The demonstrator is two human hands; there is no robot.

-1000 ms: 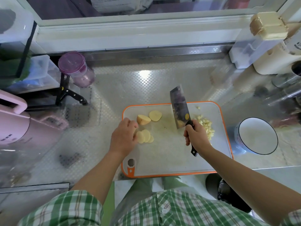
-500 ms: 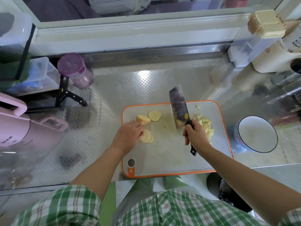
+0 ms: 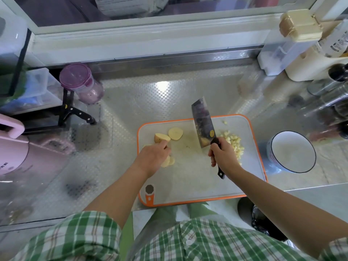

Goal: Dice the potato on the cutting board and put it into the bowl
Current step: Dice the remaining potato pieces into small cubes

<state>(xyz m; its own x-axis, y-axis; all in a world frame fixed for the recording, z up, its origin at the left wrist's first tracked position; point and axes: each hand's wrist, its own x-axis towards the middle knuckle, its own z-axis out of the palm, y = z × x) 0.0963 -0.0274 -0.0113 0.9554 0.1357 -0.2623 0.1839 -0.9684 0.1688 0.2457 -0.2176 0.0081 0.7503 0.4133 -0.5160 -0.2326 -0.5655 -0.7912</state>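
Right hand (image 3: 223, 157) is wrapped tight round the black handle of the cleaver (image 3: 201, 123). The broad blade is angled up and away over the middle of the cutting board (image 3: 188, 181), with its flat face showing. Whether the edge touches the board, I cannot tell.

Left hand (image 3: 152, 157) lies palm down on the board's left half, covering a small stack of potato slices (image 3: 168, 161) that peek out from under it. Its fingertips reach a skin-on potato chunk (image 3: 161, 137). Whether it pinches anything is hidden, so I cannot tell. One more round slice (image 3: 175, 133) lies flat just beside that chunk, toward the board's far edge.

On the board's right half, partly behind the right hand, sits the pile of diced potato (image 3: 234, 143), pale little cubes. A stray bit lies near the far right corner.

The bowl (image 3: 292, 151), white with a dark rim, stands on the table (image 3: 141, 95) just off the board's right edge. A purple-lidded jar (image 3: 79, 80) stands well off the board's far left corner.
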